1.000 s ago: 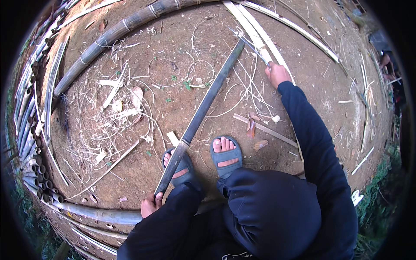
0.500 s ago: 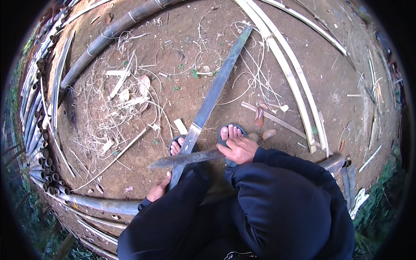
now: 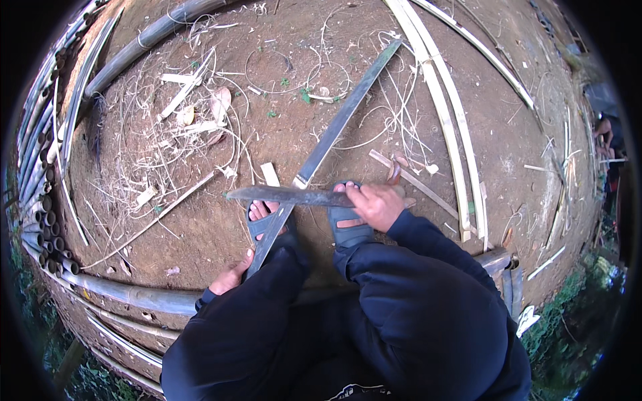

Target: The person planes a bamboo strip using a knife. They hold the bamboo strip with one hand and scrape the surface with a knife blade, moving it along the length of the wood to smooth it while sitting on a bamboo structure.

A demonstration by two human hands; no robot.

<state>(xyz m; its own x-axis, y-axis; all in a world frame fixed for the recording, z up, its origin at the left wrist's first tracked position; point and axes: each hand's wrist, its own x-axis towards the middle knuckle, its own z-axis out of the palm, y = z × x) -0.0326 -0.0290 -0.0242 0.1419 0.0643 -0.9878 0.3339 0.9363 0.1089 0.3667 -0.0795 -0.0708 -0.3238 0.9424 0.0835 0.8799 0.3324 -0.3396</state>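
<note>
My left hand is closed on the near end of a long split bamboo strip, beside my left thigh. The dark strip slants away to the upper right, passing between my sandalled feet. In my right hand is a machete, gripped near the right foot; its handle is mostly hidden by the fingers. The machete's long dark blade points left and lies across the strip, just on the near side of a pale node.
Thin shavings litter the ground at left. Two pale bamboo strips lie at right. A thick bamboo pole curves across the upper left, another pole runs beside me, and stacked bamboo tubes line the left edge.
My right hand has pushed the machete away from me along the strip, up close to the node. My left hand keeps hold of the near end. The whole view has shifted slightly.
</note>
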